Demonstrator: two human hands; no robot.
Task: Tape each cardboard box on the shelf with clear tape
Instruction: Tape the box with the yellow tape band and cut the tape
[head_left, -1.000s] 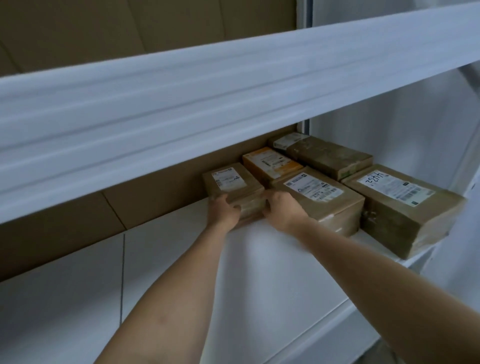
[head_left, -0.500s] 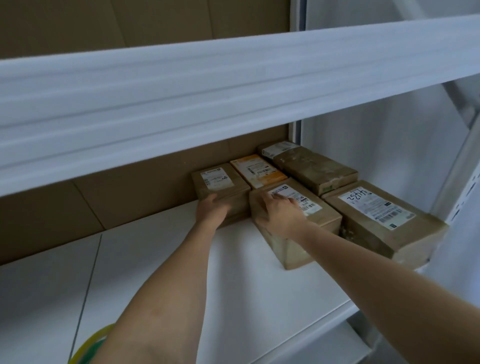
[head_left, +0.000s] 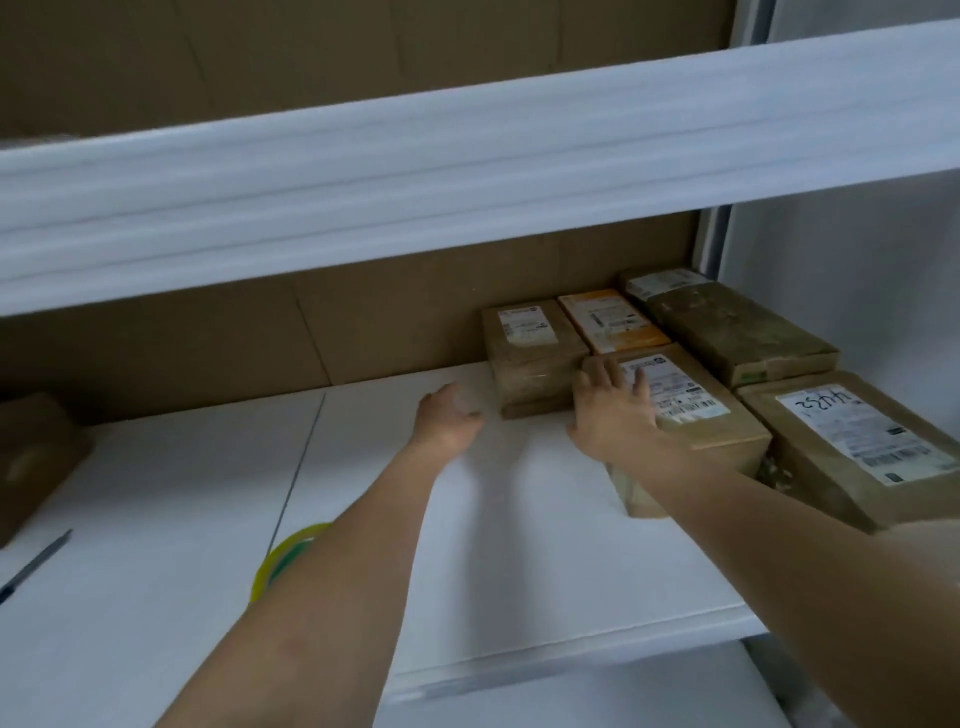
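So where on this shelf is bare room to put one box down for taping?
The shelf is bare between the tape roll and the box under the right hand. The right end is crowded with boxes; a pen lies far left.

White shelf: five taped cardboard boxes clustered at right rear. Right hand flat, fingers spread, on labelled front box. Left hand loose above shelf, just left of small box, holding nothing. Yellow-green tape roll near left forearm; dark blade far left
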